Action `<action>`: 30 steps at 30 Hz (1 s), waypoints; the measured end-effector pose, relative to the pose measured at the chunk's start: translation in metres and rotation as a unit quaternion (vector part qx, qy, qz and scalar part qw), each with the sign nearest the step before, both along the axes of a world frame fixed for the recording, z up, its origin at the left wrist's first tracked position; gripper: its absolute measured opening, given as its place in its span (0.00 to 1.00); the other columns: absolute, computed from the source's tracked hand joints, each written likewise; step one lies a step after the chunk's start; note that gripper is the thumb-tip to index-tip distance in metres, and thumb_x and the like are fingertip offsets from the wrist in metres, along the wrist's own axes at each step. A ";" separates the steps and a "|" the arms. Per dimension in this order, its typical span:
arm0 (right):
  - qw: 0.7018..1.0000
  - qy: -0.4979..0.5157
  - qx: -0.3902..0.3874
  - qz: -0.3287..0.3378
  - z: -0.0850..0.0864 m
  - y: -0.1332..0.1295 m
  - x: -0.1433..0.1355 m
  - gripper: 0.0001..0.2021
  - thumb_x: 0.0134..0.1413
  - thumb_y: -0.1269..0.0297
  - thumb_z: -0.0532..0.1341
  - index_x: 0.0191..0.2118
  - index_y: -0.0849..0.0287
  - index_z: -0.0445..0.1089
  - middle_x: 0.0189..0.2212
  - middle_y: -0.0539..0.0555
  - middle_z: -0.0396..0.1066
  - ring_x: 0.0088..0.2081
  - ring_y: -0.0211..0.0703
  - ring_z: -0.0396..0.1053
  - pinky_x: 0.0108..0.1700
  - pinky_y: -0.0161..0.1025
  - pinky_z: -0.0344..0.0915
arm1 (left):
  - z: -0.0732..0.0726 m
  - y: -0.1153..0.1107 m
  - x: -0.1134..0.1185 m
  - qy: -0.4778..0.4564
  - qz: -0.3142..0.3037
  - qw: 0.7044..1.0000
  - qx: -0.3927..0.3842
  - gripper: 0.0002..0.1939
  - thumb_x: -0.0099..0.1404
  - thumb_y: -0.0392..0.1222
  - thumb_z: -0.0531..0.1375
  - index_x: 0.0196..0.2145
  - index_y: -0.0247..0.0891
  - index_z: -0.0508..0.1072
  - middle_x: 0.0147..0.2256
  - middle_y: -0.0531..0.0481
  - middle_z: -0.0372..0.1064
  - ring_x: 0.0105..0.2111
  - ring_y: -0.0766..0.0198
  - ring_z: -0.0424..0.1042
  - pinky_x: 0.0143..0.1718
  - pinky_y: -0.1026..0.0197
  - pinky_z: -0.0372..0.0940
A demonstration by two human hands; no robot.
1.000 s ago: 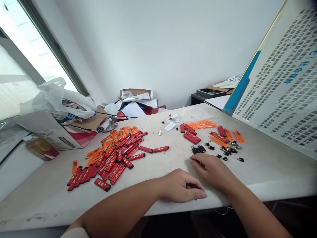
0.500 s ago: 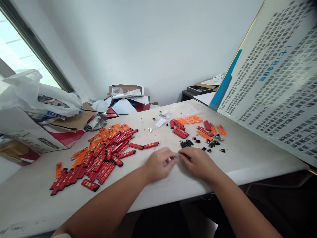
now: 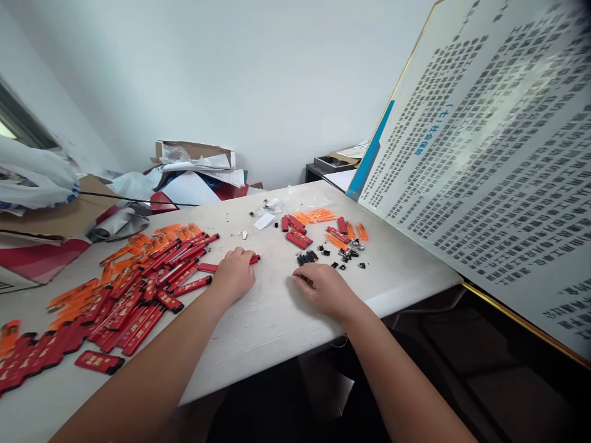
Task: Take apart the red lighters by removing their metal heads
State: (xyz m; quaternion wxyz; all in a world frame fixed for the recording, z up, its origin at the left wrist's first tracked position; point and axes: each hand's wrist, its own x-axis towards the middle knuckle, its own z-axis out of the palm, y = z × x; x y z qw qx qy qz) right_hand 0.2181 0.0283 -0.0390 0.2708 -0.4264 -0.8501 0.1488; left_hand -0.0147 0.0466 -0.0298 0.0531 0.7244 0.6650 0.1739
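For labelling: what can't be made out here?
Head view:
Slim red plastic lighter: mostly hidden by the left hand.
Right hand: its back hides whether it holds anything.
White plastic bag: cut off by the left edge.
Small black angular parts: too small to identify.

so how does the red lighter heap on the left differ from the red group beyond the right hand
The left heap has many more pieces than the right group. The left heap is densely overlapped; the right group lies more loosely. Black ends show clearly in the left heap; I can't make out any in the right group. Both lie on the table beside orange pieces.
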 end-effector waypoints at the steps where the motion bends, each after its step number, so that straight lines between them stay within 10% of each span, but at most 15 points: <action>1: 1.000 -0.002 0.001 -0.002 0.000 0.000 0.000 0.10 0.61 0.67 0.54 0.35 0.59 0.73 0.32 0.55 0.75 0.34 0.41 0.70 0.36 0.35 0.62 | 0.000 0.001 0.000 -0.005 -0.005 1.000 -0.005 0.18 0.60 0.33 0.54 0.46 0.37 0.74 0.46 0.39 0.69 0.50 0.47 0.66 0.54 0.46 0.62; 10: 1.000 -0.002 -0.001 0.002 0.001 -0.002 -0.001 0.11 0.61 0.67 0.54 0.34 0.59 0.73 0.32 0.54 0.75 0.35 0.41 0.71 0.37 0.36 0.62 | 0.002 -0.007 0.007 -0.169 -0.059 0.983 -0.034 0.12 0.60 0.34 0.57 0.42 0.36 0.75 0.43 0.41 0.70 0.46 0.52 0.69 0.54 0.47 0.62; 23: 1.000 0.003 -0.011 0.012 -0.004 0.003 -0.001 0.12 0.61 0.64 0.52 0.34 0.56 0.74 0.30 0.54 0.75 0.32 0.44 0.71 0.34 0.39 0.62 | -0.001 -0.031 0.025 -0.477 -0.261 0.815 -0.200 0.10 0.58 0.36 0.65 0.38 0.34 0.73 0.41 0.44 0.73 0.41 0.62 0.72 0.47 0.56 0.67; 30: 1.000 0.009 -0.016 0.012 -0.005 0.004 0.000 0.12 0.61 0.62 0.53 0.36 0.55 0.74 0.31 0.54 0.76 0.33 0.44 0.71 0.34 0.39 0.63 | 0.000 -0.031 0.023 -0.490 -0.289 0.802 -0.182 0.05 0.55 0.32 0.65 0.33 0.34 0.76 0.38 0.46 0.71 0.41 0.63 0.70 0.45 0.57 0.66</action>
